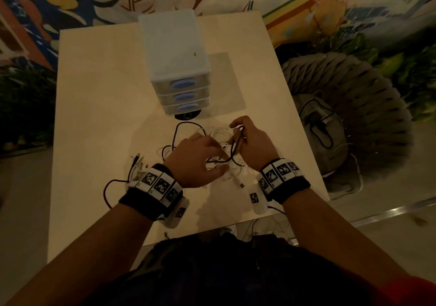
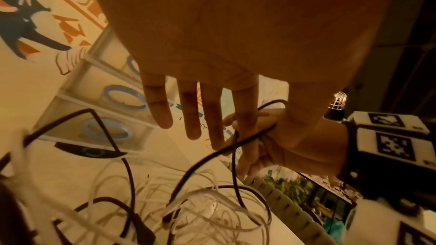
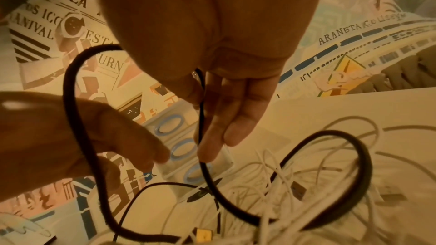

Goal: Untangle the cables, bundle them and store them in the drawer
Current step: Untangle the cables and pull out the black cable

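Note:
A tangle of white cables (image 1: 233, 169) and black cables lies on the pale table (image 1: 94, 93) in front of a small three-drawer unit (image 1: 179, 70), whose drawers are closed. My right hand (image 1: 247, 140) pinches a loop of black cable (image 1: 232, 150) lifted above the tangle; in the right wrist view the black cable (image 3: 78, 137) runs between thumb and fingers of that hand (image 3: 224, 109). My left hand (image 1: 198, 155) hovers palm down over the heap. In the left wrist view its fingers (image 2: 188, 118) are straight and hold nothing, close to the right hand (image 2: 283, 146).
A black disc (image 1: 187, 116) sticks out from under the drawer unit's front. One thin black cable loops past the table's left side (image 1: 106, 192). A USB plug (image 1: 241, 185) lies near the front edge. A grey ribbed seat (image 1: 354, 129) stands to the right of the table.

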A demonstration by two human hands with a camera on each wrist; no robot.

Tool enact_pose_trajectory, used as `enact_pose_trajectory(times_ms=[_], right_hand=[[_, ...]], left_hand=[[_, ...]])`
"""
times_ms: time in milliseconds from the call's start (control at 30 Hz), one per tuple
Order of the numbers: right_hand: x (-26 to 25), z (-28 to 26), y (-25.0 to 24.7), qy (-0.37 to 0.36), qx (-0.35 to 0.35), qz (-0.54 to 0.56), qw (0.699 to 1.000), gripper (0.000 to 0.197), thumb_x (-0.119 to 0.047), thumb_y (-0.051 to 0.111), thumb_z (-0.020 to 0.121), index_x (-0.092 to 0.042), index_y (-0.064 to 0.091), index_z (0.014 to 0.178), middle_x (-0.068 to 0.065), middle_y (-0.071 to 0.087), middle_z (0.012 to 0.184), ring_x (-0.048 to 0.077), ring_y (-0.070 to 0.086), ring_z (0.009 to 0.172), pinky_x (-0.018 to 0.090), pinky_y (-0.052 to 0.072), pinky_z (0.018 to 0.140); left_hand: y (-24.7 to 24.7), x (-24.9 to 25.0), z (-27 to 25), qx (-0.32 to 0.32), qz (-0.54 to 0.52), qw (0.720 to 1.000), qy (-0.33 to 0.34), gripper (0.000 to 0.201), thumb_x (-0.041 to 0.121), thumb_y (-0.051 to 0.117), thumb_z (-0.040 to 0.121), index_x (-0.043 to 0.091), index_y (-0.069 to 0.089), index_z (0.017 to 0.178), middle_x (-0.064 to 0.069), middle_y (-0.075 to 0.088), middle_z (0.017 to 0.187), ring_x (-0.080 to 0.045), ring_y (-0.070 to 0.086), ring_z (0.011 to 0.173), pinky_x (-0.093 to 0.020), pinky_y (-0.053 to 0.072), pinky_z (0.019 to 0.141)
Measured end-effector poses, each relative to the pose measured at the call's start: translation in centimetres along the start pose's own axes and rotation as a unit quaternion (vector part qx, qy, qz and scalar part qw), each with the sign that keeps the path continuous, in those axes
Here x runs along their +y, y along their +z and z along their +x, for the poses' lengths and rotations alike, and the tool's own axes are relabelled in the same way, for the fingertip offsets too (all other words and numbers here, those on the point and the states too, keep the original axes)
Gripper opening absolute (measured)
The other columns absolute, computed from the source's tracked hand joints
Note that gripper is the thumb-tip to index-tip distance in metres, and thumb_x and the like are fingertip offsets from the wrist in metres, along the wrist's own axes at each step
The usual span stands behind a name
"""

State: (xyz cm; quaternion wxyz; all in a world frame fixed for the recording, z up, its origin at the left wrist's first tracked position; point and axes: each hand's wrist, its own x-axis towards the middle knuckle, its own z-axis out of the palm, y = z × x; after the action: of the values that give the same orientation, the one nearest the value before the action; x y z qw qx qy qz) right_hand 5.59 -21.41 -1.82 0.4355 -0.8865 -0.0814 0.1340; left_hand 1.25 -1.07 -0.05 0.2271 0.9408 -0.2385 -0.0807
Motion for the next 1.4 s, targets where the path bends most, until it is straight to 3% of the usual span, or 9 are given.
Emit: enact_pose_trajectory(times_ms=[167,333,467,600,700,800,1033,1267,1400], right_hand=[[0.2,-0.2,-0.8,0.022,0.003,0.034,0.999,0.018,-0.028,0.047,0.104,-0.03,0.048,0.122,-0.005,0.074,0.09,0.009,0.071,0.065,0.039,0.058,0.072],[2.4,-1.4,-1.5,0.033,0.019,0.103,0.994,0.029,-0.029,0.049,0.104,-0.033,0.049,0.133,-0.006,0.069,0.11,0.007,0.07,0.089,0.022,0.056,0.074],[6.1,-2.5,-1.9,0.106,0.087,-0.007,0.99,0.013,-0.03,0.057,0.1,-0.02,0.061,0.108,0.001,0.068,0.1,0.021,0.067,0.089,0.036,0.055,0.078],[7.0,-3.0,-1.7,0.229,0.042,-0.008,0.973,0.046,-0.064,0.061,0.088,-0.022,0.054,0.107,0.0,0.07,0.09,0.02,0.07,0.08,0.036,0.056,0.072],[6.5,-2.9,-1.4,0.286,0.003,0.128,0.95,0.047,-0.042,0.075,0.087,-0.017,0.049,0.117,0.004,0.072,0.087,0.02,0.073,0.075,0.034,0.057,0.06],[6.5,-2.7,-1.4,0.244,0.054,0.124,0.96,0.043,-0.026,0.078,0.085,-0.016,0.051,0.117,0.005,0.072,0.089,0.019,0.069,0.075,0.033,0.056,0.065],[6.9,-2.1,-0.8,0.212,-0.015,-0.133,0.968,0.031,-0.059,0.066,0.085,-0.031,0.06,0.094,-0.003,0.069,0.093,0.02,0.064,0.088,0.032,0.051,0.078],[7.0,-2.2,-0.1,0.191,-0.015,-0.005,0.981,0.024,-0.045,0.063,0.095,-0.023,0.068,0.103,-0.004,0.073,0.088,0.017,0.073,0.075,0.039,0.061,0.073],[5.5,-1.8,-1.8,0.128,0.026,0.114,0.985,0.014,-0.034,0.062,0.098,-0.024,0.07,0.093,0.0,0.073,0.087,0.017,0.072,0.074,0.037,0.061,0.069]], left_hand=[[-1.4,0.8,0.2,-0.001,-0.105,0.993,-0.056,0.023,0.041,0.039,0.106,0.031,0.058,0.097,0.006,0.07,0.088,-0.016,0.063,0.079,-0.038,0.05,0.071],[-3.4,1.6,0.6,0.153,-0.264,0.944,-0.123,0.028,0.031,0.035,0.11,0.023,0.061,0.106,0.003,0.062,0.067,-0.014,0.061,0.058,-0.027,0.048,0.058],[-3.6,1.1,0.4,0.233,-0.303,0.911,-0.155,0.033,0.039,0.035,0.108,0.024,0.065,0.103,-0.003,0.041,0.058,-0.016,0.037,0.048,-0.031,0.031,0.049],[-3.3,0.7,0.0,0.224,-0.365,0.888,-0.166,0.038,0.049,0.037,0.104,0.025,0.066,0.104,0.007,0.035,0.053,-0.013,0.029,0.045,-0.028,0.025,0.049],[-3.4,0.8,-0.2,0.195,-0.432,0.863,-0.172,0.039,0.045,0.037,0.105,0.019,0.066,0.103,0.0,0.029,0.056,-0.015,0.023,0.044,-0.026,0.022,0.048],[-3.6,1.2,-0.7,0.147,-0.44,0.869,-0.173,0.037,0.033,0.036,0.11,0.013,0.064,0.095,-0.004,0.028,0.055,-0.015,0.022,0.044,-0.024,0.022,0.046],[-3.6,1.8,-1.6,0.132,-0.484,0.849,-0.166,0.037,0.029,0.035,0.11,0.008,0.058,0.091,-0.012,0.024,0.059,-0.019,0.018,0.048,-0.032,0.016,0.045],[-3.4,0.9,-1.7,0.142,-0.344,0.906,-0.203,0.033,0.033,0.038,0.109,0.02,0.065,0.097,-0.006,0.044,0.058,-0.015,0.037,0.047,-0.028,0.032,0.048],[-2.7,0.4,-1.7,0.115,-0.317,0.904,-0.262,0.027,0.038,0.045,0.106,0.034,0.056,0.13,-0.002,0.07,0.092,-0.019,0.064,0.066,-0.038,0.058,0.057]])
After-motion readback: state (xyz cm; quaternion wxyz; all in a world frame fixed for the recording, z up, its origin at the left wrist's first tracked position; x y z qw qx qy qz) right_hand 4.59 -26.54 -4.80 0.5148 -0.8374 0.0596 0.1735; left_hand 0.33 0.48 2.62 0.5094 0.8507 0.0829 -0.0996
